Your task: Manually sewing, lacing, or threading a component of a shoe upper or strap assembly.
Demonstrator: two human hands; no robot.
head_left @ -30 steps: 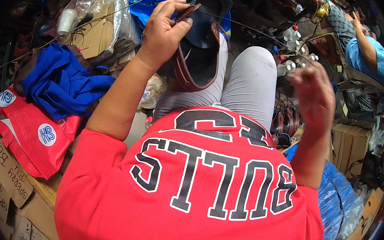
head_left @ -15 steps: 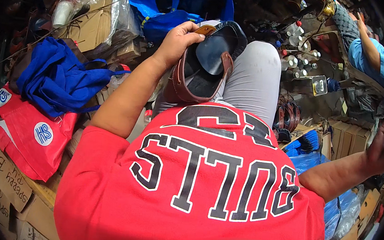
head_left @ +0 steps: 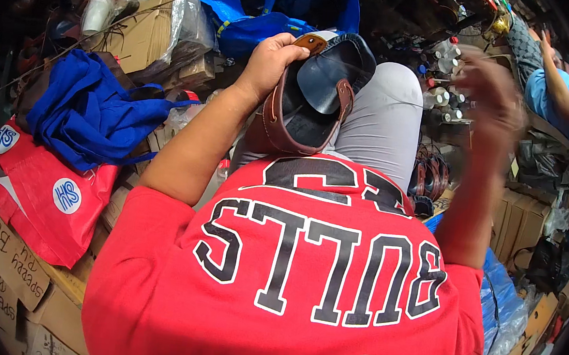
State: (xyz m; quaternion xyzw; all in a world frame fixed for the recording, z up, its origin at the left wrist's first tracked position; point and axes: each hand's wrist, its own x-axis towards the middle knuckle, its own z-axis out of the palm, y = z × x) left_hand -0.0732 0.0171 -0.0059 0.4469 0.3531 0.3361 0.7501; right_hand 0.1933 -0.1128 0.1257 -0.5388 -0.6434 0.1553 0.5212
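Observation:
A brown leather shoe upper (head_left: 283, 124) with a dark lining rests over my lap, its opening facing up. My left hand (head_left: 273, 60) pinches its edge at a small tan leather piece (head_left: 310, 42). A brown lace runs through the collar, and a dark blue tongue-like flap (head_left: 321, 85) lies across the inside. My right hand (head_left: 488, 91) is raised off to the right, apart from the shoe upper and smeared by motion. Its fingers cannot be made out, nor whether they hold anything. A faint thin line like thread crosses above my right knee (head_left: 391, 105).
A blue bag (head_left: 234, 25) stands beyond my knees. To the left lie blue cloth (head_left: 92, 114), a red bag (head_left: 55, 213) and cardboard boxes (head_left: 10, 254). Clear bottles (head_left: 447, 56) and brown shoes (head_left: 428, 174) sit on the right, where another person's arm (head_left: 557, 80) shows.
My right hand has swung up and inward from the far right edge. My left hand keeps its hold on the shoe upper, and the whole view has shifted slightly.

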